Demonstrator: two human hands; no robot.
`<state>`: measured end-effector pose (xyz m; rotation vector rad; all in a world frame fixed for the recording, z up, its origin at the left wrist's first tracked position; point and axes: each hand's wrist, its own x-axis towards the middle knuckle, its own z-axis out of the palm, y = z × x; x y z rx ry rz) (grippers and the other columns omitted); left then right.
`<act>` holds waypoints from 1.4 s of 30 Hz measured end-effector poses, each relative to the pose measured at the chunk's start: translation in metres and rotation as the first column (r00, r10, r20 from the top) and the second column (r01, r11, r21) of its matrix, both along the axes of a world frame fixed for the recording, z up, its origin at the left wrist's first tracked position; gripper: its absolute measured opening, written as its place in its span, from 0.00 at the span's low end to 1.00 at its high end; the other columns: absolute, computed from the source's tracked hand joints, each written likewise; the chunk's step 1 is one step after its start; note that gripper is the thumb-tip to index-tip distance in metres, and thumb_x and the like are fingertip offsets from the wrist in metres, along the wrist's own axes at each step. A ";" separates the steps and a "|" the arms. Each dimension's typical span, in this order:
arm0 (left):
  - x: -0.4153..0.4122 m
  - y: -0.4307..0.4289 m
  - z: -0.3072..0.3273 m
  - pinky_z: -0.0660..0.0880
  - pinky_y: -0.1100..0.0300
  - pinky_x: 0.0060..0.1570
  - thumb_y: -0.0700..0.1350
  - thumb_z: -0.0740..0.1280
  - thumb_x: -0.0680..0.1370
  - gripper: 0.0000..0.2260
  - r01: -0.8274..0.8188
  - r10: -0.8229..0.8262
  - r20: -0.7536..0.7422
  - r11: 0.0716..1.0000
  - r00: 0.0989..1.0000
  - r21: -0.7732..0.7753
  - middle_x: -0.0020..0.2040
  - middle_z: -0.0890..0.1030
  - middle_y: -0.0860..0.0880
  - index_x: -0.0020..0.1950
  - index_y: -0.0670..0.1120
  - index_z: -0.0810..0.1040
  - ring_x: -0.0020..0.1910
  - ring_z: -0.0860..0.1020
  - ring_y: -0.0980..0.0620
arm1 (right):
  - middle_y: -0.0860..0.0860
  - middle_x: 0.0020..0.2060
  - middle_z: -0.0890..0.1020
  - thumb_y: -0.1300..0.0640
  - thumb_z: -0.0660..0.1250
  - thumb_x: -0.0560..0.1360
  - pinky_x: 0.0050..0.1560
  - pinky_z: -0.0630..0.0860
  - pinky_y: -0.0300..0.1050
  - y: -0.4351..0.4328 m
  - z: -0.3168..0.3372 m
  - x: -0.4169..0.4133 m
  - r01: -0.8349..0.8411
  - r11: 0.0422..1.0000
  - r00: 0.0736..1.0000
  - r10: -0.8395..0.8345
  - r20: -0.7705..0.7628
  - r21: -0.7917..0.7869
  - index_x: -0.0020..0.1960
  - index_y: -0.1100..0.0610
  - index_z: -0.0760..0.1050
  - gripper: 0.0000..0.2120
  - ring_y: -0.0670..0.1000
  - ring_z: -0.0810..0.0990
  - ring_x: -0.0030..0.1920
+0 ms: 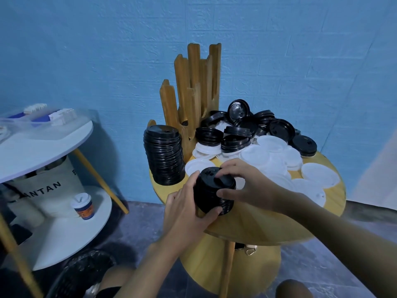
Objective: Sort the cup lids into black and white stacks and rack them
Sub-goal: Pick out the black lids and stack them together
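A short stack of black lids (211,195) stands near the front left of the round wooden table (268,229). My left hand (189,209) grips its left side and base. My right hand (242,182) holds its top, fingers curled over the uppermost lid. A tall black lid stack (164,154) stands at the table's left edge. Loose black lids (242,130) are heaped at the back, and loose white lids (277,160) are spread across the middle and right. The wooden rack (193,91) of upright slats rises at the back left.
A white two-tier side table (43,138) stands to the left, with a paper cup (82,206) and a cloth bag (45,186) on its lower shelf. A blue wall is close behind. My knees show at the bottom edge.
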<state>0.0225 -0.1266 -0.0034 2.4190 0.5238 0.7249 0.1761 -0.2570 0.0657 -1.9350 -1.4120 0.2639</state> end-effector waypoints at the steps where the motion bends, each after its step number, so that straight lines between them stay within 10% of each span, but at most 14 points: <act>1: 0.000 0.000 0.001 0.57 0.63 0.59 0.62 0.70 0.74 0.40 0.002 -0.002 -0.001 1.000 1.000 0.012 0.60 0.66 0.67 0.78 0.60 0.51 0.49 0.53 0.74 | 0.42 0.57 0.73 0.51 0.76 0.71 0.60 0.71 0.34 0.001 0.001 0.000 -0.007 1.000 1.000 0.006 -0.007 -0.029 0.56 0.44 0.78 0.15 0.39 0.72 0.59; 9: 0.004 0.005 -0.007 0.58 0.62 0.63 0.71 0.59 0.72 0.29 -0.010 0.011 -0.012 0.994 1.000 0.104 0.62 0.73 0.63 0.71 0.68 0.56 0.61 0.70 0.61 | 0.42 0.56 0.74 0.47 0.74 0.72 0.58 0.69 0.33 0.006 0.002 -0.002 -0.001 0.998 1.000 0.002 0.019 -0.061 0.59 0.48 0.77 0.17 0.38 0.72 0.57; 14: 0.006 0.007 -0.010 0.57 0.62 0.64 0.71 0.58 0.72 0.28 -0.011 0.010 0.013 0.994 1.000 0.111 0.59 0.71 0.64 0.70 0.69 0.55 0.60 0.70 0.61 | 0.49 0.59 0.76 0.47 0.72 0.74 0.64 0.69 0.44 0.025 0.017 0.043 0.336 0.926 0.932 -0.353 0.083 0.172 0.65 0.52 0.73 0.23 0.48 0.72 0.61; 19: 0.006 0.007 -0.012 0.56 0.64 0.63 0.72 0.58 0.71 0.29 -0.018 0.015 0.025 0.993 1.000 0.113 0.59 0.71 0.65 0.70 0.69 0.55 0.59 0.69 0.62 | 0.56 0.63 0.73 0.39 0.69 0.73 0.63 0.67 0.55 0.052 0.029 0.096 0.596 0.798 0.773 -0.599 0.208 0.089 0.68 0.52 0.70 0.29 0.59 0.70 0.65; 29: 0.008 0.009 -0.012 0.51 0.70 0.62 0.72 0.58 0.72 0.28 -0.019 0.018 0.008 0.988 1.000 0.155 0.59 0.70 0.65 0.69 0.69 0.54 0.55 0.64 0.69 | 0.46 0.39 0.76 0.44 0.75 0.70 0.54 0.73 0.54 0.070 0.025 0.124 0.567 0.820 0.824 -0.563 -0.068 0.078 0.44 0.52 0.70 0.17 0.51 0.75 0.43; 34: 0.007 0.010 -0.013 0.53 0.68 0.61 0.72 0.59 0.72 0.28 -0.027 0.024 0.018 0.988 1.000 0.152 0.59 0.70 0.65 0.70 0.68 0.56 0.54 0.62 0.70 | 0.48 0.37 0.72 0.53 0.78 0.69 0.37 0.67 0.40 0.065 0.029 0.123 0.558 0.819 0.821 -0.522 -0.229 0.132 0.44 0.56 0.68 0.19 0.48 0.70 0.37; 42: 0.007 0.010 -0.013 0.55 0.65 0.63 0.73 0.58 0.72 0.28 -0.024 0.021 0.021 0.990 1.000 0.139 0.58 0.69 0.66 0.69 0.70 0.54 0.54 0.62 0.69 | 0.55 0.49 0.82 0.58 0.79 0.67 0.41 0.73 0.38 0.048 0.042 0.107 0.481 0.831 0.863 -0.393 -0.316 0.279 0.48 0.54 0.75 0.15 0.48 0.78 0.42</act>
